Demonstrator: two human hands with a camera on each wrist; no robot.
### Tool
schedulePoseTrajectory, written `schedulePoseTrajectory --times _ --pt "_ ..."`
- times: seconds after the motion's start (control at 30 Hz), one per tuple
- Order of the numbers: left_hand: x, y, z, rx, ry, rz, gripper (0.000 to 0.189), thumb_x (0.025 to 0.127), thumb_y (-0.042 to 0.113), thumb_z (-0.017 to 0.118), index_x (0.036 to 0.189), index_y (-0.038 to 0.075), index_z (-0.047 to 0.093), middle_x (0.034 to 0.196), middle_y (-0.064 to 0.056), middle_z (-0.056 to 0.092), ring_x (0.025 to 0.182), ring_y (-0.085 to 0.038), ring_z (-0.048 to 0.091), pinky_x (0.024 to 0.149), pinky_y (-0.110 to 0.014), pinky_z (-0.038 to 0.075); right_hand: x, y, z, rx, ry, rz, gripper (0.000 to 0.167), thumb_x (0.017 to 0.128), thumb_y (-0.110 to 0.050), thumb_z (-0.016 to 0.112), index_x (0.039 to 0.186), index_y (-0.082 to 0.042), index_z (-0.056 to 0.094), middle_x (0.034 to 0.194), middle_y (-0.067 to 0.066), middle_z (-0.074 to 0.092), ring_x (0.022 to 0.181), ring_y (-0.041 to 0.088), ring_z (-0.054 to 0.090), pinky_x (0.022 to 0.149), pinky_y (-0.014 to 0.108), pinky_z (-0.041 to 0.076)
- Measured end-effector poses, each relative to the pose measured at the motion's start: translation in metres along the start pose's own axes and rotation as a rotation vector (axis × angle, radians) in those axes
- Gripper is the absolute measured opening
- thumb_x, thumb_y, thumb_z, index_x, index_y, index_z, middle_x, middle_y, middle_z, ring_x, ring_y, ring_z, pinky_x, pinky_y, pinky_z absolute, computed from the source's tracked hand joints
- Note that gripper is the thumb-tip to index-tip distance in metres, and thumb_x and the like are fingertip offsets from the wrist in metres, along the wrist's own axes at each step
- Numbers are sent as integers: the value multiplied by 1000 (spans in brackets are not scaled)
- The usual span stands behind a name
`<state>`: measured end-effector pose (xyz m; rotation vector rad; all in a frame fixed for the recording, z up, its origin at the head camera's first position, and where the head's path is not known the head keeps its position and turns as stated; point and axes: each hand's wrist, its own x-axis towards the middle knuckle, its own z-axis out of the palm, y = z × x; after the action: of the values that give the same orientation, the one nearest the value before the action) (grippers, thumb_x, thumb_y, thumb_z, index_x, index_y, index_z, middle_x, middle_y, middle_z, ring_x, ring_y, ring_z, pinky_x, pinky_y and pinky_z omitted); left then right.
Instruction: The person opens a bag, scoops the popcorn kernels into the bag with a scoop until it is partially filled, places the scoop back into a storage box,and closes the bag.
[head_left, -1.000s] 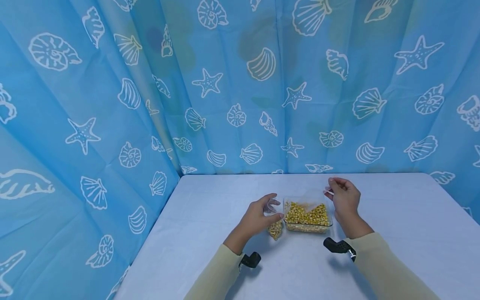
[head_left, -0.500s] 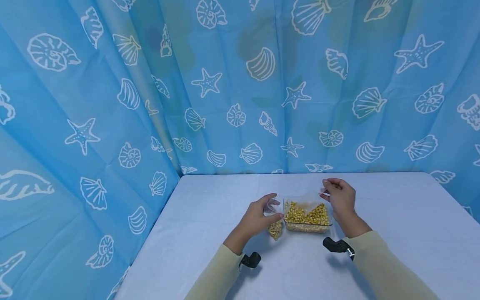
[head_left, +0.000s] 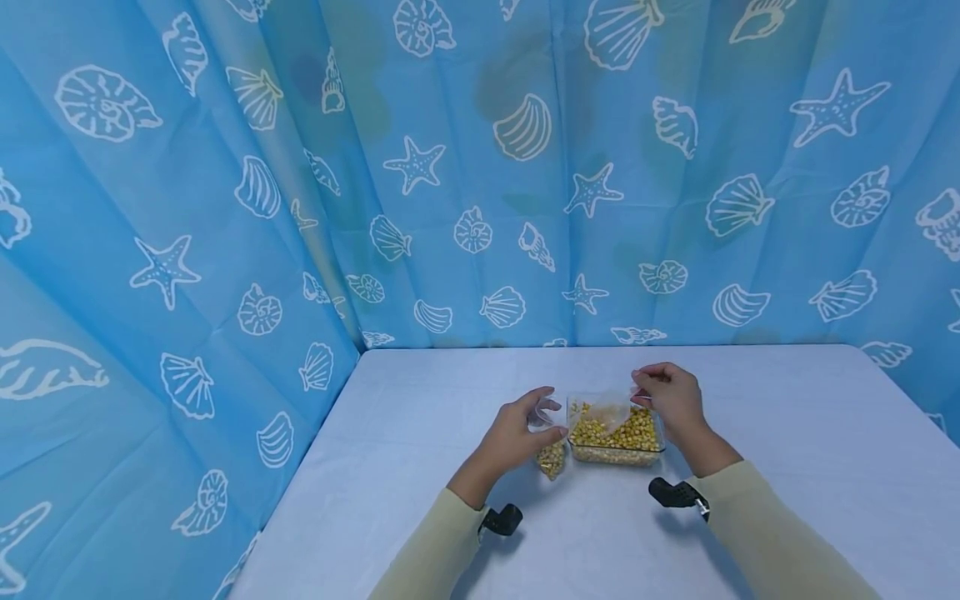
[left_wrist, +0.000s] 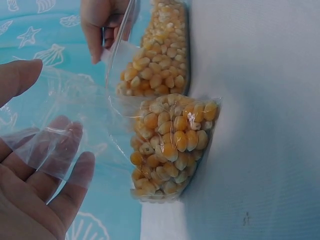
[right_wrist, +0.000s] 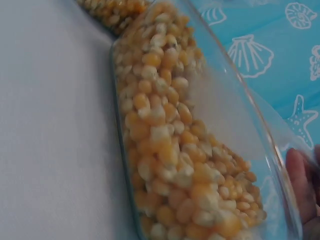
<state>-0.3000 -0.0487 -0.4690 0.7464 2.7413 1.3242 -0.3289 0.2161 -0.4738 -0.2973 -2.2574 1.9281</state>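
My left hand [head_left: 512, 435] spreads thumb and fingers at the mouth of a clear plastic bag [left_wrist: 75, 145], whose film stretches between them. Corn kernels [left_wrist: 172, 142] fill the bag's lower part, which rests on the table. Just right of it stands a clear rectangular container [head_left: 663, 451] heaped with corn kernels [head_left: 637, 433]. Above the container's far right corner, my right hand [head_left: 678, 407] pinches the end of a translucent, frosted plastic scoop [head_left: 606, 410]. The scoop's front end lies among the kernels, partly hidden in them.
Both things stand on a white-covered table [head_left: 420, 417]. A blue curtain [head_left: 465, 167] with shell and starfish prints hangs behind and to the left. Black wrist cameras [head_left: 502, 520] jut from both sleeves near the tabletop.
My right hand has moved left and slightly toward me, carrying the scoop farther left into the corn. My left hand and the bag have stayed in place.
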Motion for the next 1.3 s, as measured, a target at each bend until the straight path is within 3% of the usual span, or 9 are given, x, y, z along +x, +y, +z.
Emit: schedulePoseTrajectory --times 0.2,0.6,0.83,1.13,1.3 --pt "1 -1 1 -2 -2 8 65 88 42 70 145 21 46 120 16 62 102 -8 55 89 -37 47 6 -1 -1 -102 -57 36 26 100 -18 57 115 4 56 102 18 60 79 21 64 68 32 57" --pt "1 -2 3 -4 -8 6 66 87 43 70 145 22 45 121 15 62 107 -10 55 93 -40 46 3 -2 -13 11 -132 114 38 99 -20 58 125 7 50 106 19 56 83 18 63 76 33 56" --pt "2 -3 4 6 -5 7 65 88 40 70 145 21 45 121 16 62 106 -9 55 91 -39 47 1 3 -18 73 -87 150 38 100 -17 56 128 7 48 121 24 51 82 15 64 76 30 56" --pt "1 1 3 -13 -7 -6 64 88 36 71 145 21 46 120 15 62 108 -11 55 94 -41 45 -3 9 -21 150 -42 154 35 101 -15 54 128 6 48 118 22 54 80 12 65 78 30 55" --pt "1 1 4 -13 -4 -1 63 88 35 71 145 22 46 120 15 62 110 -13 55 95 -43 45 -2 12 -27 233 -24 198 36 101 -13 53 131 5 46 125 23 51 82 11 65 80 30 54"
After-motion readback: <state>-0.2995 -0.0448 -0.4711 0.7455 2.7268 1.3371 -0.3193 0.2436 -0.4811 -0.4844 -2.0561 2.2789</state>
